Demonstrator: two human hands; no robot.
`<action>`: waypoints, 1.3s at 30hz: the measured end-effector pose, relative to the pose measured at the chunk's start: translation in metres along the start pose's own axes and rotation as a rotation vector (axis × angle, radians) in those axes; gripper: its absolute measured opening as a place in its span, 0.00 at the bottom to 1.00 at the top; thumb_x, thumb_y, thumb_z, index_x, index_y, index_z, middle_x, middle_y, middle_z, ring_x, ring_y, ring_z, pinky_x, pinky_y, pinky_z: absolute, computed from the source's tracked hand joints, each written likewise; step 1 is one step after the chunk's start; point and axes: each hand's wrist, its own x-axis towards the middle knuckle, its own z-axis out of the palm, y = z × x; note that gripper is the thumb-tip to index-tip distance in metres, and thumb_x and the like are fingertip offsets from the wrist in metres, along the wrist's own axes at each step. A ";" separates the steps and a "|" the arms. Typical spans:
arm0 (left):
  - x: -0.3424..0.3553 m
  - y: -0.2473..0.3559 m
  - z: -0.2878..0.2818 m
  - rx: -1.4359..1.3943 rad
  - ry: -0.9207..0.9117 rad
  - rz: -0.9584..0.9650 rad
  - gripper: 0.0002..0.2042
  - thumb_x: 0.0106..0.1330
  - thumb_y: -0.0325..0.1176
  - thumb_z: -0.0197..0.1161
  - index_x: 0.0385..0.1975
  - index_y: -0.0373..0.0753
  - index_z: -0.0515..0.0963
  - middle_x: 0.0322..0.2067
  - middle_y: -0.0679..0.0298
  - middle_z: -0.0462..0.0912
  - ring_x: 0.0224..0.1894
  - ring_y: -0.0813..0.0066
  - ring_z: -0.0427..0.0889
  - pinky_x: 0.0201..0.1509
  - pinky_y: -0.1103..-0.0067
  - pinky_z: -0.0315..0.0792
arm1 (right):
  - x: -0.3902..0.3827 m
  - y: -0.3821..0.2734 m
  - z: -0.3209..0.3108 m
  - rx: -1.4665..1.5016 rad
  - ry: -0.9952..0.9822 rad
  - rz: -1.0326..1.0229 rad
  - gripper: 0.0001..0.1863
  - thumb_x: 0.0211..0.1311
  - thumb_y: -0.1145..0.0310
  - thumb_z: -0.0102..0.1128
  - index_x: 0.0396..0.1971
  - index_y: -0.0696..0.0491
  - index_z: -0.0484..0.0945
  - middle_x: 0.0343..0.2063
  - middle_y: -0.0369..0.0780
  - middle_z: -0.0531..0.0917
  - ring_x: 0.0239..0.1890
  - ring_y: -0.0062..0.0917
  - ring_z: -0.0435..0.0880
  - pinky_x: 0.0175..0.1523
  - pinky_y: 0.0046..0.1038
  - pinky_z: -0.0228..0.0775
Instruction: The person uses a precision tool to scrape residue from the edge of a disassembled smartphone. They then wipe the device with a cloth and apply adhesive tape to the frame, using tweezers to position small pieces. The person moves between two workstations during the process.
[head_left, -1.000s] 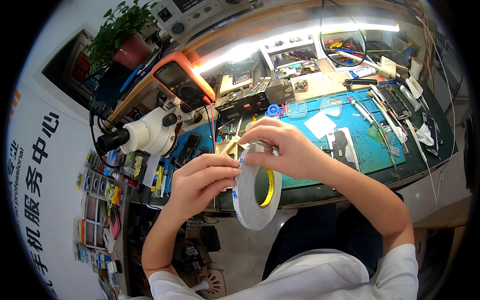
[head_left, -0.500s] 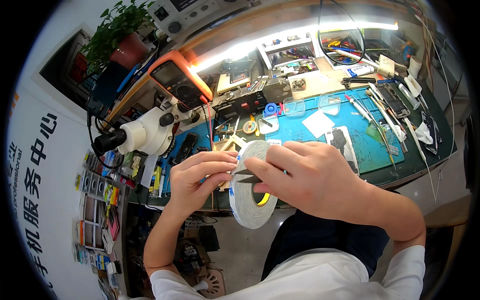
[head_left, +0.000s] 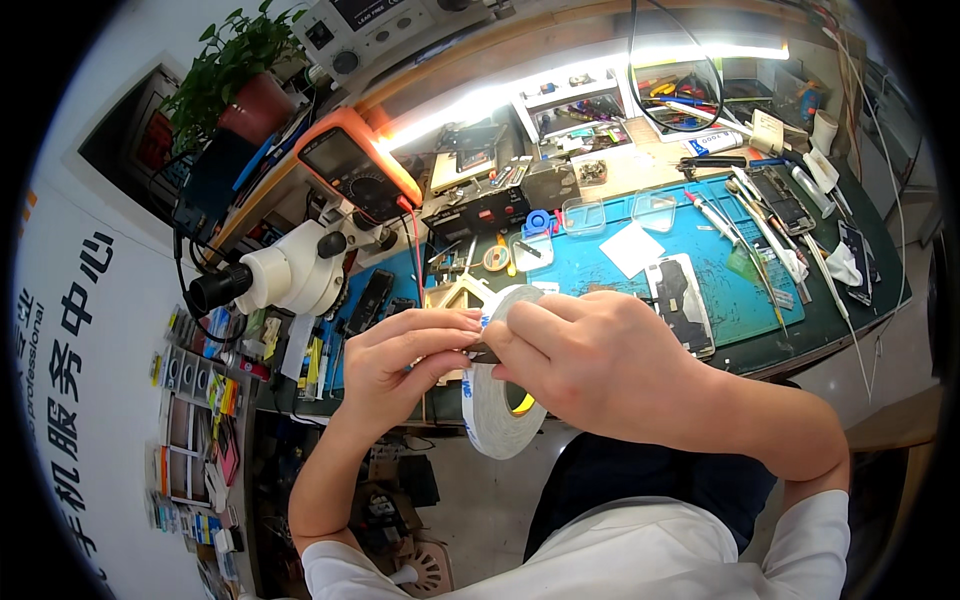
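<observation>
**Ana:** Head view, looking down on a repair bench. What are the hands on?

**Ben:** Both are on a roll of tape (head_left: 497,415), a wide flat ring with a smooth white outer face and a yellowish inner core showing at its lower edge. It is held on edge in the air, in front of the person's chest and just short of the bench's near edge.

**Ana:** How is it gripped?

**Ben:** The right hand (head_left: 590,365) is curled over the top of the roll, fingers closed round the rim. The left hand (head_left: 405,360) pinches narrowly, thumb and fingertips pressed together against the right hand's fingertips at the top of the roll. A small dark piece sits at that pinch; I cannot tell what it is.

**Ana:** And the surface beyond?

**Ben:** A teal rubbery work mat (head_left: 745,285), matte, laid on a dark green bench. On it lies a phone (head_left: 682,300), a rounded rectangle with its inside parts exposed, and a white square of paper (head_left: 632,247). Two clear plastic trays (head_left: 583,214) stand behind those.

**Ana:** To the left?

**Ben:** A white stereo microscope (head_left: 290,275), glossy and bulbous, with black eyepieces. Behind it is an orange multimeter (head_left: 358,170) with a grey screen, tilted back. A potted plant (head_left: 240,70) in a reddish pot stands at the far corner.

**Ana:** Lighting?

**Ben:** A bright strip lamp (head_left: 600,70) glows under the wooden shelf, with thin tools scattered along the mat's right side.
</observation>
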 end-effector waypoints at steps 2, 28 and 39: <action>0.001 0.001 0.000 -0.001 0.002 0.004 0.11 0.59 0.23 0.74 0.42 0.35 0.88 0.44 0.58 0.89 0.50 0.62 0.90 0.53 0.73 0.84 | 0.001 0.000 0.000 -0.003 0.003 -0.005 0.12 0.63 0.63 0.67 0.39 0.54 0.78 0.28 0.34 0.72 0.31 0.22 0.82 0.29 0.26 0.73; 0.003 -0.001 0.000 0.040 -0.020 0.013 0.10 0.60 0.24 0.73 0.42 0.35 0.88 0.44 0.58 0.89 0.50 0.63 0.90 0.53 0.74 0.84 | 0.001 0.003 0.000 0.003 -0.007 -0.037 0.06 0.55 0.70 0.64 0.29 0.56 0.79 0.26 0.34 0.78 0.32 0.21 0.83 0.28 0.24 0.75; 0.001 -0.003 -0.002 -0.084 0.003 -0.123 0.07 0.66 0.22 0.67 0.42 0.33 0.87 0.45 0.55 0.89 0.50 0.63 0.89 0.54 0.75 0.82 | -0.010 0.012 0.014 0.338 0.161 0.288 0.18 0.62 0.59 0.72 0.47 0.51 0.82 0.33 0.37 0.81 0.29 0.30 0.86 0.33 0.30 0.78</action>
